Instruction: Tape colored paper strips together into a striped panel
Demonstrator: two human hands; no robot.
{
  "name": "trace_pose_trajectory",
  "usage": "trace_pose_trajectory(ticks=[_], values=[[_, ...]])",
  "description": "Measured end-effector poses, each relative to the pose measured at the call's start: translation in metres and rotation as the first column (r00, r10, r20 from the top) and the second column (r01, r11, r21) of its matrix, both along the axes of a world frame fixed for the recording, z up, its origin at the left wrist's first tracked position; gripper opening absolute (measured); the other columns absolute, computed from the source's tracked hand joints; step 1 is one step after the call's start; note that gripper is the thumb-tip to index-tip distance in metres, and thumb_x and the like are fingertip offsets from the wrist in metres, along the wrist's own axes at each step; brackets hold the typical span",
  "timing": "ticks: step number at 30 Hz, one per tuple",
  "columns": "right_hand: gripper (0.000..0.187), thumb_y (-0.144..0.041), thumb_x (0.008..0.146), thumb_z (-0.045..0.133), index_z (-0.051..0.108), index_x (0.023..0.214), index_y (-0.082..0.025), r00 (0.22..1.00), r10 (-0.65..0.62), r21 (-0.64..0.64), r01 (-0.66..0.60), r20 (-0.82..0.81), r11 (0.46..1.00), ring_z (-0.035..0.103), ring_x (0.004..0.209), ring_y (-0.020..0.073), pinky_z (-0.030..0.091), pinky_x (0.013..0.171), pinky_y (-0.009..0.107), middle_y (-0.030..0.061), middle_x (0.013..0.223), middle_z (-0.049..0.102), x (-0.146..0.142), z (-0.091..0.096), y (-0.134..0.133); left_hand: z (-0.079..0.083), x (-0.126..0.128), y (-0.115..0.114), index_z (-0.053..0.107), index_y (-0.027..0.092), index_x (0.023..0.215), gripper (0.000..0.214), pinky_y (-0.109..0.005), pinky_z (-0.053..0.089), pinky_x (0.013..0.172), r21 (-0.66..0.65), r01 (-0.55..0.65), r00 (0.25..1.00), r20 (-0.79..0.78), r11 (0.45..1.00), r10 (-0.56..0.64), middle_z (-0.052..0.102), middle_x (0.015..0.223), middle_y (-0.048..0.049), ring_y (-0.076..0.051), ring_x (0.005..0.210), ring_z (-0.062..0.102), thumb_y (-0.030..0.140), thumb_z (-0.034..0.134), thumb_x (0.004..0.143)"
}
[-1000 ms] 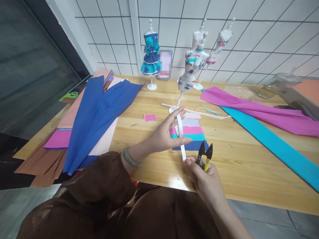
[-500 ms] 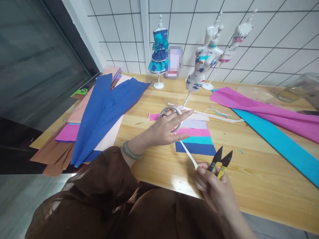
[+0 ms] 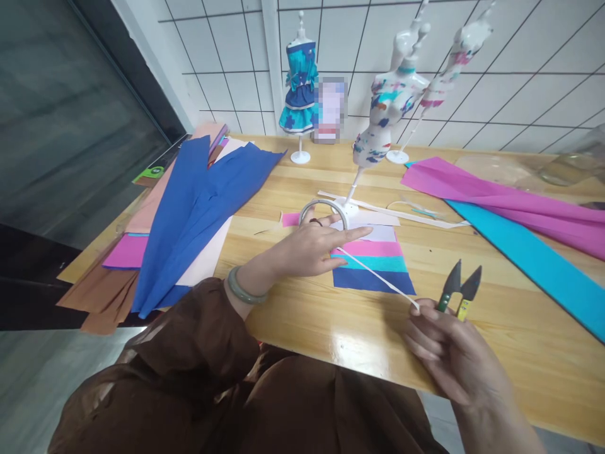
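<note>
My left hand has fingers hooked through a roll of tape, its index finger stretched out to the right. From the roll a narrow white strip of tape runs taut to my right hand. There my thumb and finger pinch the strip's end, while thread snips with dark blades, one green and one yellow handle, stick up out of the same hand. Beneath the strip lie layered paper pieces in white, pink, turquoise and dark blue. My palm hides the lower side of the roll.
Blue crepe paper lies over other sheets at the left. Pink and turquoise paper lie at the right. Paint-marked mannequins and a small mannequin in a blue dress stand behind, near a blurred upright object.
My right hand has moved to the right with the snips, drawing the strip out longer and thinner-looking. My left hand stays at the roll, which has tilted slightly.
</note>
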State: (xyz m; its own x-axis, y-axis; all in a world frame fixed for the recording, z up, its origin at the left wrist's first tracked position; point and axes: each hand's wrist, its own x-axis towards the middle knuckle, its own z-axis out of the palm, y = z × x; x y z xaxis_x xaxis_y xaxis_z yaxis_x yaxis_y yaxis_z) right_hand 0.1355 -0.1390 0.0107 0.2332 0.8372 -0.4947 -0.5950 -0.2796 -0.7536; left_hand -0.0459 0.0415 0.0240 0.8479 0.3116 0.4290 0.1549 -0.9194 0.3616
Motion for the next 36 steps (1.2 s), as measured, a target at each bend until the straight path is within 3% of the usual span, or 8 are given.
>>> trace_pose_trajectory(ticks=[3,9,15,20,24,27,30,36], values=[[0.023,-0.030,0.062,0.074,0.056,0.054,-0.018,1.000,0.004,0.003,-0.004,0.030,1.000,0.007,0.041,0.0034,0.013,0.035,0.019,-0.0110,0.049,0.012,0.004,-0.004,-0.002,-0.003,0.001,0.001,0.053,0.022,0.125,0.041,-0.042,0.026,0.100,0.029,-0.009,0.998,0.058,1.000,0.007,0.069,0.092,-0.0056,-0.021,0.109,0.055,0.018,0.048,0.085],[0.026,-0.034,0.065,0.074,0.054,0.061,-0.018,0.976,0.022,-0.032,-0.015,0.217,0.999,0.015,0.043,0.0049,0.014,0.038,0.021,-0.0089,0.049,0.020,0.006,-0.009,-0.014,-0.002,0.002,-0.001,0.056,0.024,0.121,0.038,-0.041,0.028,0.099,-0.011,-0.013,0.993,0.120,1.000,0.014,0.070,0.092,-0.0036,-0.020,0.117,0.053,0.017,0.048,0.084],[0.030,-0.043,0.066,0.072,0.057,0.063,-0.017,0.879,0.080,-0.117,-0.028,0.470,0.993,0.022,0.042,0.0069,0.016,0.037,0.022,-0.0070,0.045,0.027,0.003,-0.006,-0.023,-0.004,0.003,-0.003,0.054,0.023,0.123,0.042,-0.043,0.030,0.098,0.017,-0.013,0.991,0.134,1.000,0.011,0.071,0.095,-0.0050,-0.021,0.115,0.055,0.015,0.049,0.083],[0.030,-0.044,0.060,0.074,0.064,0.063,-0.017,0.792,0.060,-0.110,0.009,0.608,0.994,0.030,0.039,0.0076,0.022,0.035,0.022,-0.0038,0.044,0.040,-0.004,-0.001,-0.023,-0.007,0.004,-0.002,0.052,0.021,0.125,0.043,-0.045,0.032,0.098,0.031,0.006,0.985,0.170,0.999,-0.011,0.070,0.097,-0.0062,-0.022,0.111,0.057,0.014,0.048,0.083],[0.028,-0.045,0.064,0.072,0.068,0.064,-0.018,0.693,0.034,-0.099,0.054,0.720,0.994,0.037,0.040,0.0093,0.025,0.035,0.022,-0.0010,0.046,0.048,-0.012,-0.001,-0.024,-0.008,0.006,-0.001,0.052,0.021,0.125,0.045,-0.048,0.033,0.099,0.013,0.023,0.967,0.255,1.000,-0.025,0.071,0.094,-0.0054,-0.022,0.113,0.055,0.010,0.048,0.082],[0.026,-0.045,0.067,0.070,0.072,0.067,-0.019,0.626,0.070,-0.106,0.020,0.776,0.994,0.051,0.051,0.0146,0.037,0.043,0.023,0.0022,0.055,0.060,-0.014,-0.003,-0.024,-0.008,0.006,-0.001,0.051,0.021,0.125,0.046,-0.050,0.033,0.100,0.015,0.027,0.955,0.295,1.000,-0.031,0.072,0.091,-0.0049,-0.022,0.116,0.054,0.008,0.048,0.081],[0.024,-0.044,0.068,0.070,0.074,0.070,-0.020,0.602,0.129,-0.115,-0.061,0.788,0.991,0.062,0.071,0.0219,0.048,0.061,0.027,0.0044,0.072,0.069,-0.012,-0.004,-0.025,-0.009,0.006,0.000,0.052,0.021,0.124,0.045,-0.050,0.030,0.105,0.040,0.021,0.953,0.301,0.999,-0.032,0.071,0.094,-0.0050,-0.020,0.113,0.055,0.008,0.048,0.082],[0.026,-0.046,0.069,0.069,0.074,0.074,-0.021,0.640,0.159,-0.142,-0.079,0.752,0.987,0.063,0.086,0.0251,0.049,0.075,0.030,0.0037,0.084,0.072,-0.010,-0.007,-0.025,-0.012,0.006,0.002,0.051,0.021,0.124,0.042,-0.051,0.025,0.109,0.109,-0.004,0.947,0.319,0.994,-0.031,0.069,0.097,-0.0047,-0.018,0.108,0.057,0.008,0.047,0.083]])
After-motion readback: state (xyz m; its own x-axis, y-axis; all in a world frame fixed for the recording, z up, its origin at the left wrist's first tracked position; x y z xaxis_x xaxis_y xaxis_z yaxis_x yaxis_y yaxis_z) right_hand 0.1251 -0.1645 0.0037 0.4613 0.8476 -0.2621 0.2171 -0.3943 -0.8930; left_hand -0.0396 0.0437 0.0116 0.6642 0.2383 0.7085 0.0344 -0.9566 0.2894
